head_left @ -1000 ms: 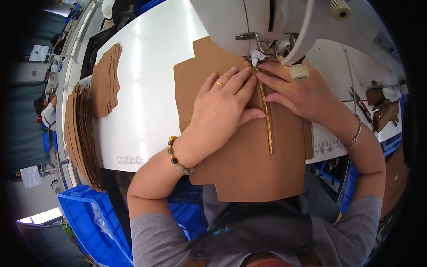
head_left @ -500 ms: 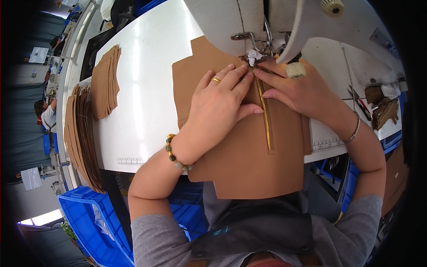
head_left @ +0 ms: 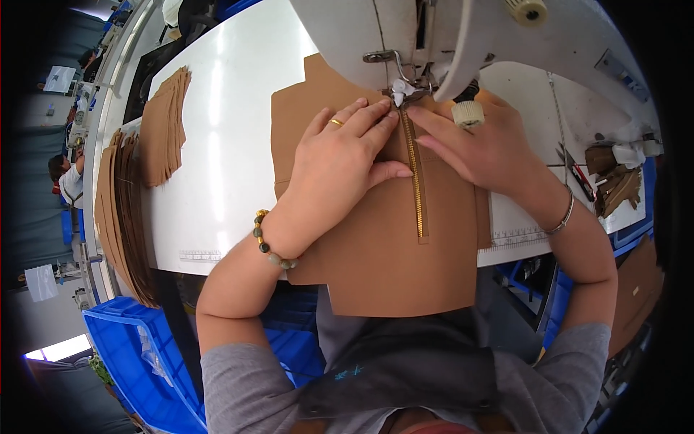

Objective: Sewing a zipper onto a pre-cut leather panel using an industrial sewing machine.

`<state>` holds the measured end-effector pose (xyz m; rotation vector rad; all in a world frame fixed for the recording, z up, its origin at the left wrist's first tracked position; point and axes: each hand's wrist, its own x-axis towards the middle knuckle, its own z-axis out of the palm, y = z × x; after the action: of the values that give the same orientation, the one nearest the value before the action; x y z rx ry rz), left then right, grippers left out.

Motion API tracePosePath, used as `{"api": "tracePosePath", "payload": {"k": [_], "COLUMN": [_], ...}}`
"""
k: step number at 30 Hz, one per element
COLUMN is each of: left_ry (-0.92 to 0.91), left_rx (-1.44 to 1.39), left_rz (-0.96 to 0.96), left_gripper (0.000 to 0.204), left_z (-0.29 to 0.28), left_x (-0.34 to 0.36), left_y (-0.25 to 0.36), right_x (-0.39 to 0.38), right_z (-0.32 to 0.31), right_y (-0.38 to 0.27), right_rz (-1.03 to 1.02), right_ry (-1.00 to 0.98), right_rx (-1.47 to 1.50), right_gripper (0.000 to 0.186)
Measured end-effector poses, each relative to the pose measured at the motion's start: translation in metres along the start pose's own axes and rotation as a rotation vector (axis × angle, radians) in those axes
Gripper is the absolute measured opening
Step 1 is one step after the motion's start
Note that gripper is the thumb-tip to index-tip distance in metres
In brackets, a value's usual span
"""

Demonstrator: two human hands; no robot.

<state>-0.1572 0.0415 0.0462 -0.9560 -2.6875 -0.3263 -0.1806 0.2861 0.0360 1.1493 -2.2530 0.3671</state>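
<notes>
A brown leather-like panel point(head_left: 390, 275) lies under the needle area of a white sewing machine point(head_left: 354, 36), its near end hanging over the table edge. Down its middle runs a gold-toothed zipper point(head_left: 416, 184) set in a narrow slot. My left hand point(head_left: 343, 152) rests flat on the panel, left of the zipper, with fingers pointing toward the white presser foot point(head_left: 402, 90). On the zipper's other side, my right hand point(head_left: 470, 141) presses the panel with its fingers extended near the foot. A cream knob on the machine hides part of that hand.
Two stacks of brown pieces, one flat point(head_left: 165, 126) and one curved over the edge point(head_left: 124, 217), sit at left. Red-handled scissors point(head_left: 578, 173) and brown scraps point(head_left: 616, 184) lie at right. A blue crate point(head_left: 141, 362) stands below left. Another person point(head_left: 69, 177) is far left.
The whole view has shifted slightly, so everything appears a little farther left. Both hands keep about the same places on the panel, beside the zipper.
</notes>
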Motion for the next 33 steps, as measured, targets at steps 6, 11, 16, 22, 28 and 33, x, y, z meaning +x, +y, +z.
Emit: {"api": "tracePosePath", "payload": {"k": [6,11,16,22,28,33], "left_ry": [-0.002,-0.044,-0.193,-0.051,-0.231,-0.282], "left_rx": [0.006,0.068,-0.163,0.168,-0.807,-1.086], "left_rz": [-0.007,-0.034,0.032,0.089,-0.484,-0.704], "left_gripper": [0.068,0.063,0.066,0.063,0.027,0.047], "left_z": [0.002,-0.009,-0.041,-0.024,-0.054,-0.058], "left_x": [-0.002,-0.009,-0.071,-0.091,-0.068,-0.064], "left_y": [0.000,0.012,0.079,0.102,0.061,0.053], "right_x": [0.002,0.006,-0.013,-0.050,-0.065,-0.052], "right_z": [0.001,-0.016,-0.073,-0.096,-0.074,-0.047], "right_y": [-0.002,-0.005,-0.022,-0.058,-0.096,-0.112], "right_rz": [0.063,0.073,0.075,0.270,0.228,0.146], "right_ry": [-0.083,-0.176,-0.324,-0.131,0.037,-0.091], "right_rx": [-0.119,-0.081,0.154,0.372,0.472,0.368], "right_gripper": [0.025,0.024,0.023,0.017,0.021,0.032]}}
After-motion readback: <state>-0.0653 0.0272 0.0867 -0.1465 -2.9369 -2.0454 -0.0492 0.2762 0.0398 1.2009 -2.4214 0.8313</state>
